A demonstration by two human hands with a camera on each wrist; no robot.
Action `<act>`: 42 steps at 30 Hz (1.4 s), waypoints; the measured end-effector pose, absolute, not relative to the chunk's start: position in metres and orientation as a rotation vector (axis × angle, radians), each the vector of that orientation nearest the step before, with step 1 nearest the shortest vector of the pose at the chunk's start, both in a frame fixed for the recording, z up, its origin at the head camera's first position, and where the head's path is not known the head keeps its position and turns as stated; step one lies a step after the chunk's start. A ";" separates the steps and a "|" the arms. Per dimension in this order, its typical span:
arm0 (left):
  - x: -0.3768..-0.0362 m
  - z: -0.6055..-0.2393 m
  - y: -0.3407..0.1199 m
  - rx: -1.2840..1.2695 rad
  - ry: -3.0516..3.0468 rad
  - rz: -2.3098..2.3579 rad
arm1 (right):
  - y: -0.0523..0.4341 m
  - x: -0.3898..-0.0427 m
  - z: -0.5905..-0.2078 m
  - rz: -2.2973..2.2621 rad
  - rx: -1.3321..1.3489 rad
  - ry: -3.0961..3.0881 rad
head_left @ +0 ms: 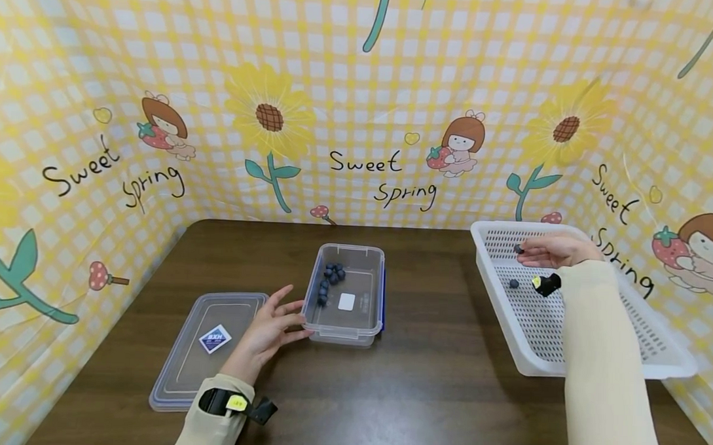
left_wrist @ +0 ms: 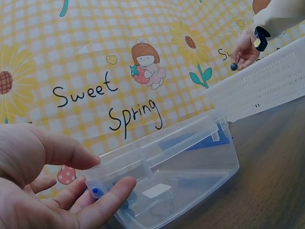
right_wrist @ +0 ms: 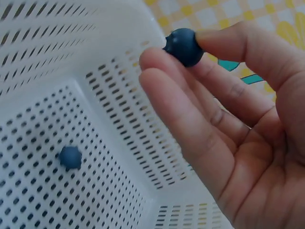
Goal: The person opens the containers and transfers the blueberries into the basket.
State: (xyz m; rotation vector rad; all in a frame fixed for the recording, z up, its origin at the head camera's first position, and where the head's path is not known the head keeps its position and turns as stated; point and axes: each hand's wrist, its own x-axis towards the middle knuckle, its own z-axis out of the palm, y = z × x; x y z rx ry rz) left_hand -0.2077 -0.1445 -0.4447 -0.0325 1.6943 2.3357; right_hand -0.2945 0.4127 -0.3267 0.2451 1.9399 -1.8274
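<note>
Blueberry in hand: a dark blue berry [right_wrist: 184, 46] pinched between the thumb and fingertips of the right hand [head_left: 549, 251], held above the far end of the white basket.
Lid: a clear plastic lid [head_left: 201, 348] with a blue diamond label lies flat on the bench [head_left: 421, 382] at the near left, just beside the left wrist.
Left hand: the left hand [head_left: 267, 331] rests with fingers straight and spread, touching the near left corner of the clear box and gripping nothing; the left wrist view shows the thumb above that corner's rim and the fingers below it.
Clear box: an open, clear plastic box [head_left: 347, 294] with a blue hinge edge sits at mid-bench, right of the lid. Inside are a cluster of blueberries [head_left: 329, 280] along its left side and a small white label on its floor.
White basket: a perforated white basket [head_left: 635, 350] stands at the right of the bench, well apart from the clear box, its far end against the backdrop.
Basket contents: one loose blueberry [head_left: 513, 283] lies on the slotted floor, below and just beside the right hand.
Backdrop: a yellow checked sheet [head_left: 360, 118] printed with sunflowers and "Sweet Spring" wraps round the bench.
</note>
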 end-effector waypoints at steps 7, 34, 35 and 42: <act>-0.208 -0.445 -0.145 -0.026 1.691 2.344 | 0.419 -0.297 -0.341 -1.687 0.322 2.026; -0.208 -0.445 -0.145 -0.048 1.689 2.338 | 0.429 -0.284 -0.359 -1.376 0.400 2.142; -0.208 -0.445 -0.145 -0.049 1.690 2.338 | 0.428 -0.286 -0.359 -1.389 0.399 2.136; -0.208 -0.445 -0.145 -0.048 1.691 2.339 | 0.418 -0.290 -0.344 -1.591 0.406 2.083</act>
